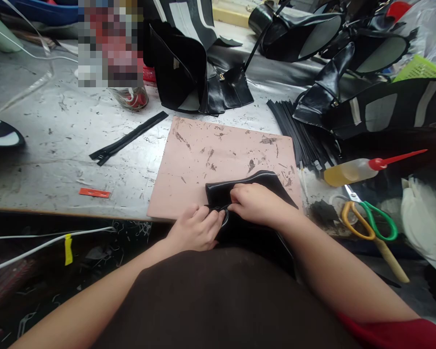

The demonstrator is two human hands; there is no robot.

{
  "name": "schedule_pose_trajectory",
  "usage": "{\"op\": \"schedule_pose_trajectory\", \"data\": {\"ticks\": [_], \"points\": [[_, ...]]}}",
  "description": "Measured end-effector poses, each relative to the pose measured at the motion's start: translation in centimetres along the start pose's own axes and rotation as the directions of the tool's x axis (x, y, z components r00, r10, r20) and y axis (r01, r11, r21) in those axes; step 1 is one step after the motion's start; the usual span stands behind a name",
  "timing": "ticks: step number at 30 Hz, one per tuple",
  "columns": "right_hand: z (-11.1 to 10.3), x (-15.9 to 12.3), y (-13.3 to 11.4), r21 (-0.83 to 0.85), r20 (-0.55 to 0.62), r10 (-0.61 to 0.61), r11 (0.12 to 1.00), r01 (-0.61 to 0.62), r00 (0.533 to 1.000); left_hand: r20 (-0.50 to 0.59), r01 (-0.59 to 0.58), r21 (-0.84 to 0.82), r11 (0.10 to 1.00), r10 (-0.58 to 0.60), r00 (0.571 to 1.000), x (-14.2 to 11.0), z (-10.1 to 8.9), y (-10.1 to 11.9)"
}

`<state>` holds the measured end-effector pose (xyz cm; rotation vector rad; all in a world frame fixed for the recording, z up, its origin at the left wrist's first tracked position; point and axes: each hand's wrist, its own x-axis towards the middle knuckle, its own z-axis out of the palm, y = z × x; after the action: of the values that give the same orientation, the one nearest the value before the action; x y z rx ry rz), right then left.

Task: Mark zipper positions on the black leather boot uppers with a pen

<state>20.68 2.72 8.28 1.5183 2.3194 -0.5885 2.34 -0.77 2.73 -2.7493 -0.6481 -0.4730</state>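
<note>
A glossy black leather piece [261, 180], which looks like part of a boot upper, lies folded over the near edge of a pinkish work board [192, 150] and hangs toward my lap. My left hand [194, 227] has its fingers closed on the leather's near edge. Close beside it, my right hand [254, 202] rests on the same piece, its fingers curled in a pinch at that edge. The two sets of fingertips almost meet. What exactly lies between them is partly hidden. A loose black zipper [129, 138] rests on the table left of the board.
Right of the board lie a bundle of black zippers [301, 140], a glue bottle with a red nozzle [352, 170] and scissors with orange and green handles [370, 220]. Black boot uppers [181, 68] stand behind. An orange strip [94, 193] lies near the table's front edge.
</note>
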Motion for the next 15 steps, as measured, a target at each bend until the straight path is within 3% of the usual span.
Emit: {"op": "schedule_pose_trajectory", "data": {"ticks": [4,11,15], "points": [[0.1,-0.1,0.0,0.000,-0.007,-0.009,1.000,0.009,1.000,-0.114,0.065,0.088,0.994,-0.055,0.992,0.4,0.5,0.7],[0.1,-0.5,-0.2,0.013,0.033,-0.013,1.000,0.013,0.999,-0.052,0.070,0.048,0.996,-0.067,0.996,0.7,0.2,0.6],[0.7,-0.5,-1.0,-0.087,-0.024,-0.033,0.996,0.031,0.999,-0.119,0.072,0.076,0.995,-0.063,0.991,1.2,0.4,0.9]]}}
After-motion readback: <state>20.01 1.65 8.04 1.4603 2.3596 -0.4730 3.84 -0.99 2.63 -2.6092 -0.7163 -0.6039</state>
